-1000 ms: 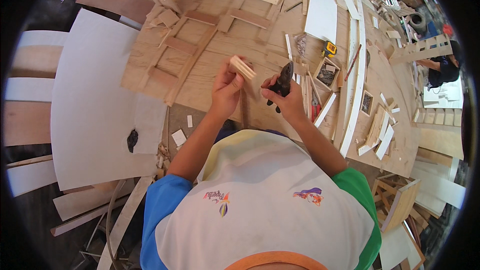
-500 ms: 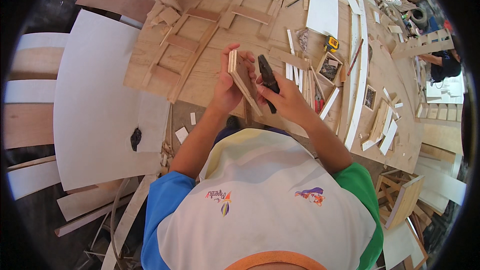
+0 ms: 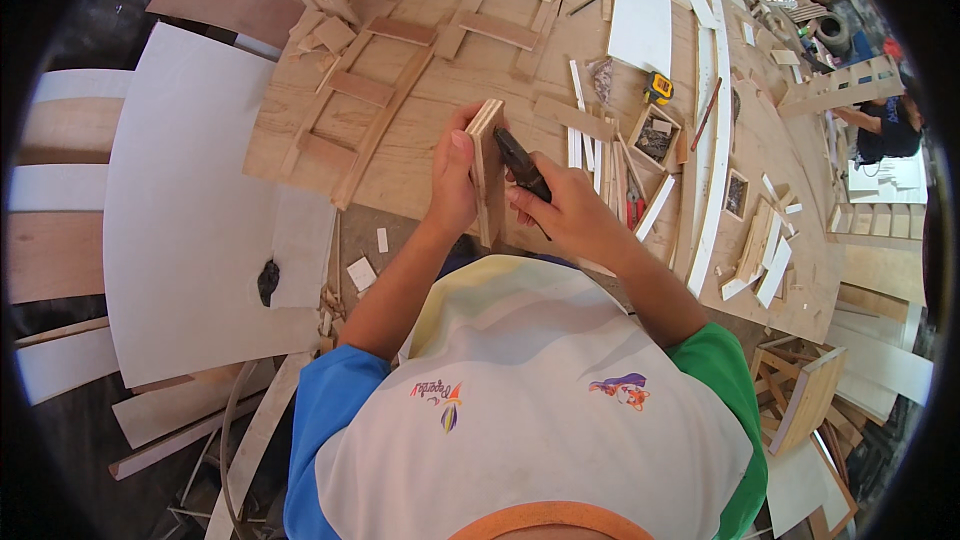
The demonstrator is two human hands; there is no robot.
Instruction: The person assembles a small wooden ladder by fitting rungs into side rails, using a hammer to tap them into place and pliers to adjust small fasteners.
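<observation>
Upright in front of me, a small plywood piece (image 3: 488, 170) shows its layered edge. My left hand (image 3: 452, 178) is wrapped round its left side, thumb toward me. A long, dark hand tool (image 3: 521, 162) sits in the closed fingers of my right hand (image 3: 568, 204). The tool's far end reaches the right face of the plywood; whether it touches cannot be made out. My fingers cover part of the tool, so its exact kind is unclear. Both hands are above the near edge of the workbench (image 3: 400, 180).
Ladder-like wooden frames (image 3: 385, 90) lie on the bench's far left. To the right are a yellow tape measure (image 3: 658, 88), a nail box (image 3: 656, 136), red-handled pliers (image 3: 635, 206) and long white strips (image 3: 712, 180). A large pale panel (image 3: 190, 210) stands at left. Another person (image 3: 888, 128) works far right.
The plywood has turned more upright, and my left fingers have closed round it. My right hand has brought the dark tool left, close against the plywood's face.
</observation>
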